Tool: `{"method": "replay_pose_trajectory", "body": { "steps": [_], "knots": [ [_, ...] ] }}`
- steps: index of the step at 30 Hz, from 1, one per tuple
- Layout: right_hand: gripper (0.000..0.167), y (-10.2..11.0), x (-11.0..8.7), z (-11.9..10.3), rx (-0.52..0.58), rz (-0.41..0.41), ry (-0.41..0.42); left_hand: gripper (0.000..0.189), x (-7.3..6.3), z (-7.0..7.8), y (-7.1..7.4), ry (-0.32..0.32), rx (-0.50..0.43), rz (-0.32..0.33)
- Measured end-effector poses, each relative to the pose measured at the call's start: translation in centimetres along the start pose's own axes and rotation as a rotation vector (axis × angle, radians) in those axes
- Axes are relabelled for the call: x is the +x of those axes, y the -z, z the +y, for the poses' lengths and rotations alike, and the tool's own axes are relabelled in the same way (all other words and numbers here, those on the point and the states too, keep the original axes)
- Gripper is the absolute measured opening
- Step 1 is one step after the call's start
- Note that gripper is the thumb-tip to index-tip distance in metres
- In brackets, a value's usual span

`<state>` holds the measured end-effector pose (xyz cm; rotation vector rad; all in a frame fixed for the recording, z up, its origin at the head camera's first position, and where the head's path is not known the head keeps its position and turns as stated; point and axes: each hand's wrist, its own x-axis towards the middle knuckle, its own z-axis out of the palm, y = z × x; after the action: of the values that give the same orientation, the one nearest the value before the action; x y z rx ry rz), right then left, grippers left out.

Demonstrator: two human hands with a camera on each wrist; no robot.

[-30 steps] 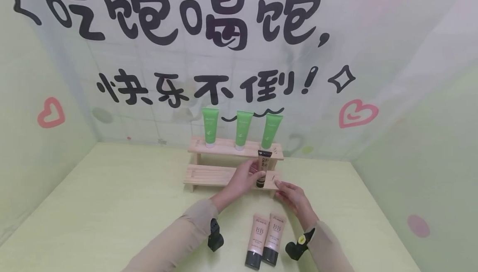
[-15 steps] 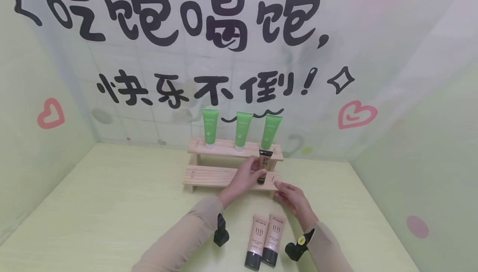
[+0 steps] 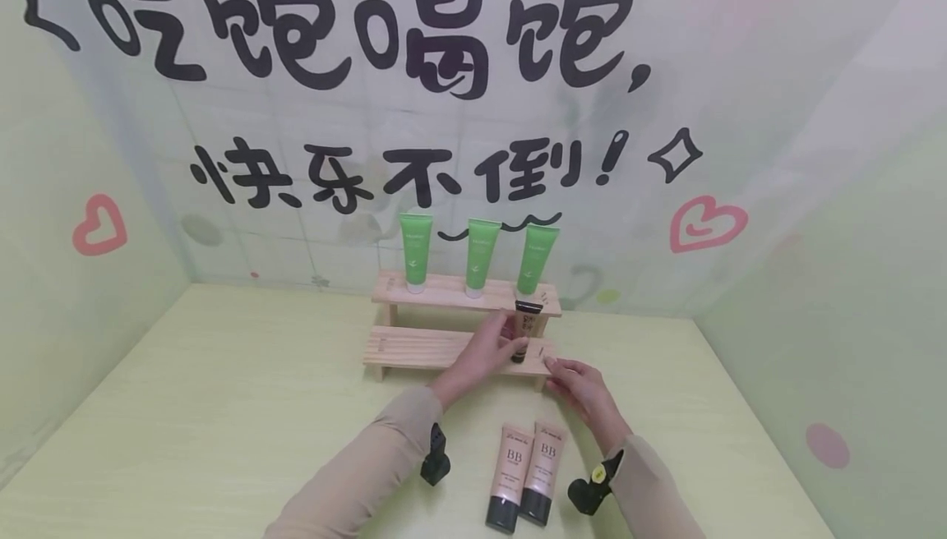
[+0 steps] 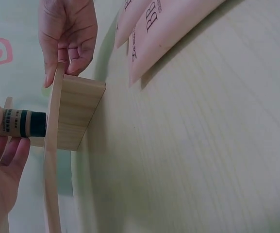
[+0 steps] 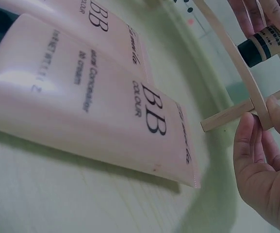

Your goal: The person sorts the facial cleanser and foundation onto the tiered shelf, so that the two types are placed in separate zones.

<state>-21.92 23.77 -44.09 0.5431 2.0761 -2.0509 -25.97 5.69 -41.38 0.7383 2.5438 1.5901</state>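
Note:
My left hand (image 3: pixel 484 354) grips a small brown tube with a black cap (image 3: pixel 528 324), thumb on one side and fingers on the other. The tube stands cap down at the right end of the lower step of a two-tier wooden rack (image 3: pixel 422 348). In the left wrist view its cap (image 4: pixel 37 124) meets the board's surface. My right hand (image 3: pixel 588 395) pinches the right end of that step, thumb on top and fingers beneath, as the right wrist view shows. Three green tubes (image 3: pixel 416 251) stand along the upper step, the rightmost leaning.
Two pink BB cream tubes (image 3: pixel 510 473) with black caps lie side by side on the pale table (image 3: pixel 222 407), in front of the rack and between my forearms. A printed wall (image 3: pixel 621 260) stands close behind the rack.
My left hand has shifted slightly right and back along the lower step with the brown tube. The right hand keeps its grip on the board's end.

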Motion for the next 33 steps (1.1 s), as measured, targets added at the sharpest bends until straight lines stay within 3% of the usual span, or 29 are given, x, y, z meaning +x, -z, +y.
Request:
{"method": "replay_pose_trajectory", "body": {
  "steps": [5, 21, 33],
  "knots": [
    [0.05, -0.1, 0.1, -0.1, 0.02, -0.003, -0.022, 0.037, -0.2, -0.1, -0.2, -0.037, 0.063, -0.016],
    [0.051, -0.4, 0.0, 0.0, 0.02, -0.009, -0.032, 0.038, -0.9, -0.3, -0.8, -0.039, 0.055, 0.046],
    [0.048, -0.1, -0.1, -0.4, 0.01, -0.028, -0.036, 0.057, -1.6, -0.4, -0.5, 0.09, -0.074, 0.04]
  ]
}}
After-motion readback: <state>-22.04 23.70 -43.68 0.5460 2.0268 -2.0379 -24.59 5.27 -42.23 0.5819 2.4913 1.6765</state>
